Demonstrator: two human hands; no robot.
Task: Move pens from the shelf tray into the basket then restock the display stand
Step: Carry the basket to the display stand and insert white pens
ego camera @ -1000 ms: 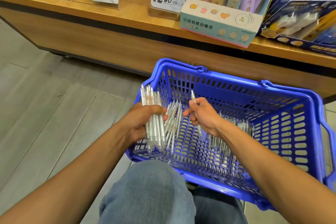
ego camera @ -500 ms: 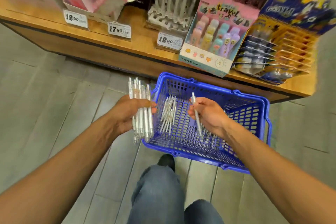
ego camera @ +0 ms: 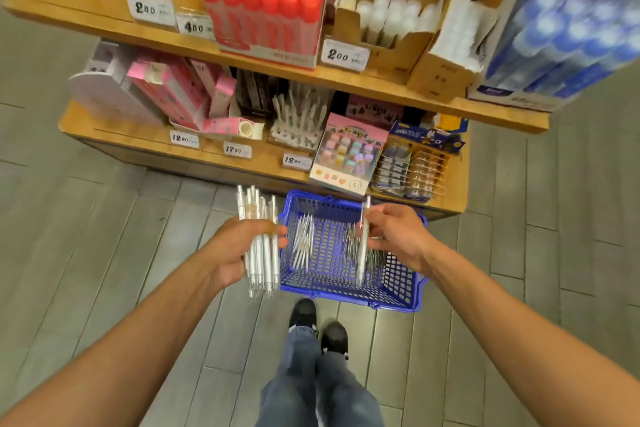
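- Left hand (ego camera: 239, 250) grips a thick bundle of slim clear-white plastic pens (ego camera: 259, 246), upright, just left of the blue plastic mesh basket (ego camera: 401, 277) on the floor.
- Right hand (ego camera: 398, 236) pinches one clear-white pen (ego camera: 363, 243) upright over the basket's right half.
- More loose pens (ego camera: 303, 243) lie inside, by left & right walls.
- White pen display stand (ego camera: 299, 121) sits mid lower wooden shelf (ego camera: 138, 146), behind the basket.

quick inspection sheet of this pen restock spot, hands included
surface: grey plank floor; wooden shelves
job's things: blue basket on floor, loose pens inside; white display stand on lower shelf
clutter: boxed stationery, price tags
grips: left hand grips pen bundle; right hand pinches single pen
cables: nothing seen
surroundings: shoes, jeans
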